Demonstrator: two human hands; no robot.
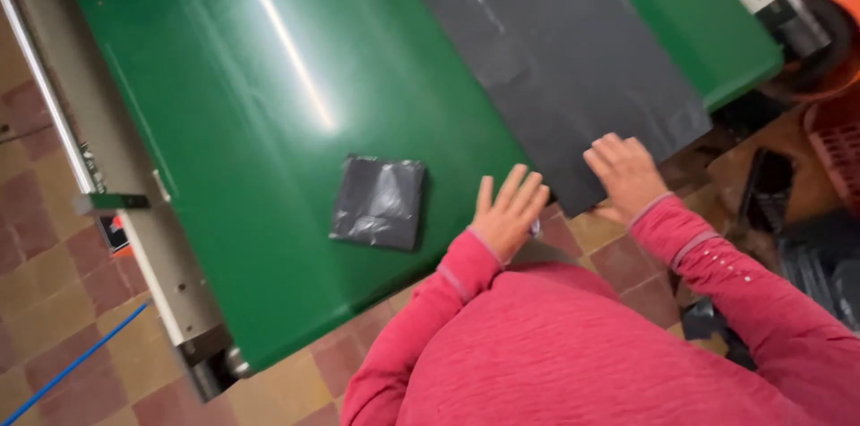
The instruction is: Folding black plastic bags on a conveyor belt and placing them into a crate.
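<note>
A long dark grey plastic bag [555, 50] lies flat on the shiny green table [269, 77], reaching from the far side to the near edge. My right hand [625, 175] rests palm down on the bag's near corner, fingers together. My left hand [509, 213] lies flat at the table's near edge, fingers spread, just left of the bag's near end. A folded dark grey bag [379, 202] sits on the green surface to the left of my left hand, untouched. Both arms wear pink sleeves.
A metal side rail [116, 202] runs along the table's left edge. An orange machine part with a black wheel [820, 23] stands at the far right. Dark items [820, 265] lie on the tiled floor [54, 283] to the right. A blue line [72, 363] crosses the floor at lower left.
</note>
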